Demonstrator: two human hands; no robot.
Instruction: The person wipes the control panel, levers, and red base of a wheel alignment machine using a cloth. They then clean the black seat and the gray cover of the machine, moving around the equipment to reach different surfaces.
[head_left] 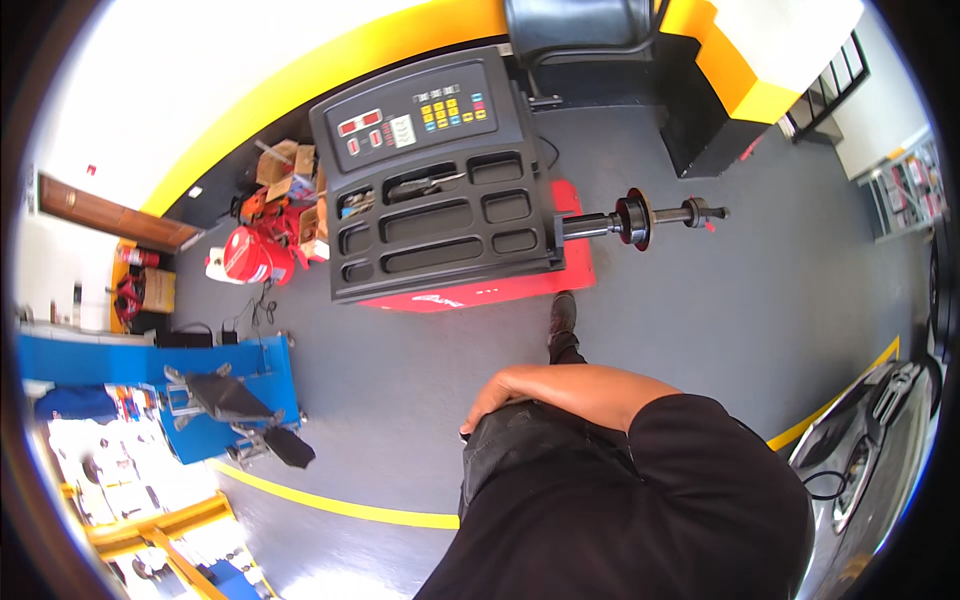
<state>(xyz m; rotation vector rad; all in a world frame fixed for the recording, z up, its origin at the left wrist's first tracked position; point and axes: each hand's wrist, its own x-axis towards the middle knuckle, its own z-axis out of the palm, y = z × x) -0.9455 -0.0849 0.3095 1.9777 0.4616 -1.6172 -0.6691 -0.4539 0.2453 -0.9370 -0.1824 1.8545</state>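
Note:
My right arm (pixel 590 392) reaches leftward across my body from a black sleeve. My right hand (pixel 488 402) rests against my dark trousers (pixel 515 445), its fingers curled downward. By the fingertips shows the edge of a small dark thing (pixel 464 436), too little of it to name. My left hand is out of sight. Ahead stands a wheel balancer (pixel 455 300) in red and black, with a button panel (pixel 455 112) and a moulded tool tray (pixel 430 222). Pliers-like tools (pixel 425 186) lie in one tray pocket. From its right side sticks out a threaded shaft (pixel 592 226) with a round flange (pixel 634 219).
Left of the balancer are a red bucket (pixel 258 256) and cardboard boxes (pixel 287 170). A blue machine (pixel 275 385) stands at the left, with a yellow floor line (pixel 340 508) nearby. A chair (pixel 580 30) is behind the balancer. Part of a silver car (pixel 870 450) shows at the right.

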